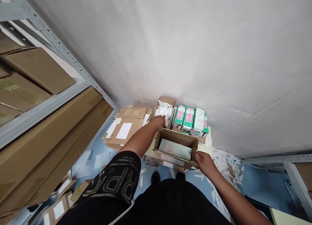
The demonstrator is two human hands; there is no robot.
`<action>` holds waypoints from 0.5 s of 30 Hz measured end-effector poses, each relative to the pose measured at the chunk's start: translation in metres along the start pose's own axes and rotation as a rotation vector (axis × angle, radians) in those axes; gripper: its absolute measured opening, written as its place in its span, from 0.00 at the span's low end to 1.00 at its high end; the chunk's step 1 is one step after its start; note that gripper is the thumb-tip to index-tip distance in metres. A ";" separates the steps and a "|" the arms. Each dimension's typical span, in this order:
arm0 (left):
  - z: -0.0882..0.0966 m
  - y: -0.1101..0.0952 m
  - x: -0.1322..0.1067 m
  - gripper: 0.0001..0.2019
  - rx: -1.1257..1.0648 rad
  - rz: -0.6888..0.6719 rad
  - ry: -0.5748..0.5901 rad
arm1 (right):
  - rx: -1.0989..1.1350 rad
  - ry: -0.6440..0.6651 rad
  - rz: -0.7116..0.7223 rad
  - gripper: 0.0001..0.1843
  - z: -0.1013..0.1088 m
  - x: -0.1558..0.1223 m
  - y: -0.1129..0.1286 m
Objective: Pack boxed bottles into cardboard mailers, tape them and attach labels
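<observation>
Right grip (204,161) clamps the carton (179,138); whether left grip (160,121), fingers hidden, is closed, I cannot tell.

Storeroom, by the look of it: here's metal shelving (51,105) loaded with brown boxes (40,69), more shelving over right, labelled cardboard (134,122) near a plain wall (195,49), paper scraps (227,161) littering the blue floor (263,182)!

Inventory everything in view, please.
Wall: one, grey, ahead
Floor: one, blue, below
Open box: one, brown, lower centre
Inner carton: one, whitish, inside
Paper-filled box: one, brown, behind-left
Cartons: three, green-pink, near wall
Pale carton: one, white, among those
Cardboard: several, brown, left
Racks: two, grey, both sides
Stored boxes: several, brown, left rack
Scraps: many, white, floor
Shoes: two, black, below
Left grip: one, at paper-filled box
Right grip: one, holding open box
</observation>
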State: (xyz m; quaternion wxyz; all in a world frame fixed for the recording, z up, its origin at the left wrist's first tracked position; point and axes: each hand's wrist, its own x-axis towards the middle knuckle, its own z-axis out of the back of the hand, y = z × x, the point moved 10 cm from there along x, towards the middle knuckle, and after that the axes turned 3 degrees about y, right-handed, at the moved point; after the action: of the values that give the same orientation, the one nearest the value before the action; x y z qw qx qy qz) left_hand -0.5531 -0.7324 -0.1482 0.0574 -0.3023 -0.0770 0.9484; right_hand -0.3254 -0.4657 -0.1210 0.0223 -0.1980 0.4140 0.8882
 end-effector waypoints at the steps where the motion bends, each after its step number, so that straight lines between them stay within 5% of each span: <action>1: 0.000 -0.001 0.000 0.35 0.006 -0.034 -0.013 | -0.004 -0.018 -0.013 0.20 -0.003 -0.002 0.001; 4: 0.000 -0.002 -0.001 0.21 0.007 -0.128 -0.039 | 0.067 -0.019 -0.081 0.20 -0.017 -0.011 0.006; 8: 0.014 0.008 -0.011 0.14 -0.038 -0.196 -0.119 | 0.163 -0.042 -0.161 0.20 -0.035 -0.022 0.009; 15: 0.079 0.044 -0.087 0.19 -0.258 -0.305 -0.474 | 0.076 -0.121 -0.165 0.21 -0.050 -0.020 0.012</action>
State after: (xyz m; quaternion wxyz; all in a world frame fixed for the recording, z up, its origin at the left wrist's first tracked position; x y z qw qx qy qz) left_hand -0.5312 -0.7982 -0.0429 0.1409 -0.0625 -0.2524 0.9553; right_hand -0.2923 -0.5082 -0.1340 0.1278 -0.1764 0.4274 0.8774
